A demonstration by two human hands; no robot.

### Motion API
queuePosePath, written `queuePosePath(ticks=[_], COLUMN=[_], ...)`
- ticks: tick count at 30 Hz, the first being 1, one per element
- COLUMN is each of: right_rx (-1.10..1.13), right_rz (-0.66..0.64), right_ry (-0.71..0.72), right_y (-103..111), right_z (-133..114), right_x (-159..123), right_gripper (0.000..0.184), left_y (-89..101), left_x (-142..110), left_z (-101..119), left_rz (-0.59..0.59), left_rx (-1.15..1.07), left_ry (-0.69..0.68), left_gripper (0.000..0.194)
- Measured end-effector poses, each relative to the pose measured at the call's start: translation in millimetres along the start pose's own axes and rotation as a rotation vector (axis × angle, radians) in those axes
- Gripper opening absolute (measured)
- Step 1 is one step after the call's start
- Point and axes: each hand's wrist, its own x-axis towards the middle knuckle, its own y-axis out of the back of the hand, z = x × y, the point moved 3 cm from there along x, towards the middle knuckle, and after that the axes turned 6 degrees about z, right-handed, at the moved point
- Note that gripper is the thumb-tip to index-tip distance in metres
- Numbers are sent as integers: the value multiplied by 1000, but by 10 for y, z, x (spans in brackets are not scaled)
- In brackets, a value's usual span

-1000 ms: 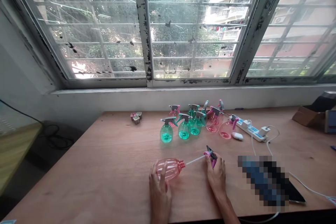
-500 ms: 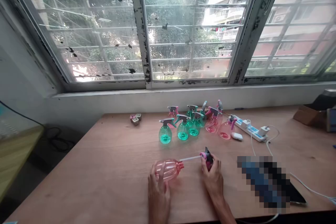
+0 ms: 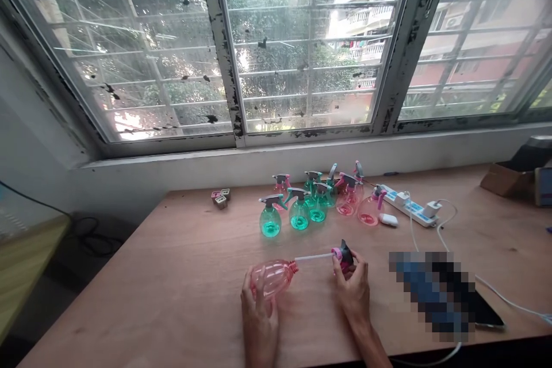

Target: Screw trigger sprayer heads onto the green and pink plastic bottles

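Note:
My left hand [image 3: 260, 307] is wrapped round the body of a clear pink spray bottle [image 3: 272, 279], which lies tilted with its threaded neck to the right. In my right hand [image 3: 352, 283] is a black and pink trigger spray head [image 3: 343, 255], pinched by the fingers. From it a thin whitish dip tube [image 3: 314, 256] runs left to the bottle's mouth. The tube's tip is level with the rim; whether it sits inside or just behind the neck, I cannot tell. Head and bottle are apart.
Beyond my hands stand several green spray bottles [image 3: 299, 215] and pink spray bottles [image 3: 368, 211]. A power strip [image 3: 407, 205] with white plugs and cables lies at right, near a dark tablet-like device [image 3: 478, 307]. Small square blocks [image 3: 221, 200] sit at back left; a cardboard box [image 3: 506, 180] stands far right.
My right hand has shifted slightly to the right with the spray head, drawing the tube a little further from the bottle. The camera view has turned slightly.

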Motion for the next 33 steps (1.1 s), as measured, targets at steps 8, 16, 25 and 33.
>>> queuePosePath(ticks=[8, 16, 25, 33], right_rx=[37, 125, 357, 421], right_rz=[-74, -410, -607, -707], right_ry=[80, 140, -26, -138], right_y=[-28, -80, -73, -62], right_z=[-65, -153, -220, -228], right_x=[-50, -145, -378, -352], right_gripper=[63, 40, 30, 33], left_y=[-6, -46, -57, -98], left_x=[0, -5, -8, 9], left_z=[19, 24, -108, -186], left_rz=[-25, -141, -178, -239], left_rx=[21, -147, -491, -529], left_ry=[-59, 12, 324, 525], left_gripper=[66, 57, 88, 79])
